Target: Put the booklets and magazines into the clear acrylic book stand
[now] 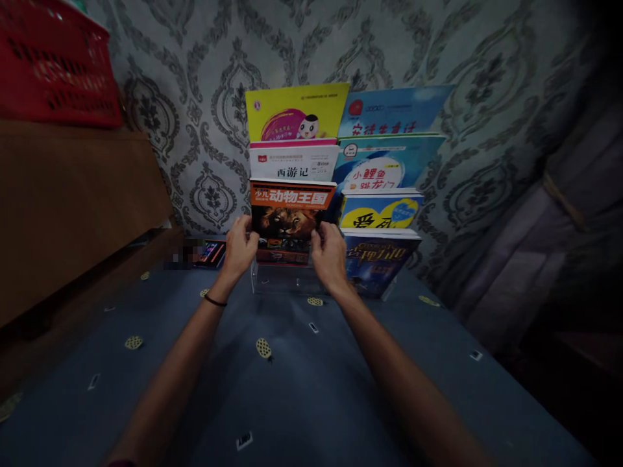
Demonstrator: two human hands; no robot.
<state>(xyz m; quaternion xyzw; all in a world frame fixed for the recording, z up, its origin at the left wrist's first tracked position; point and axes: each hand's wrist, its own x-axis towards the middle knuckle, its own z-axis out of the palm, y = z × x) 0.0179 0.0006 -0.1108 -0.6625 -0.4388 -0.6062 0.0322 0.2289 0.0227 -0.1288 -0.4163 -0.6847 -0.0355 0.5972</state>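
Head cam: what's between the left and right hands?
The lion-cover book, held near its side edges by the left hand and right hand; the head view shows it.

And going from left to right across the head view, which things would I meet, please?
Red basket → left hand → lion-cover book → right hand → dark blue book → pale tied fabric.
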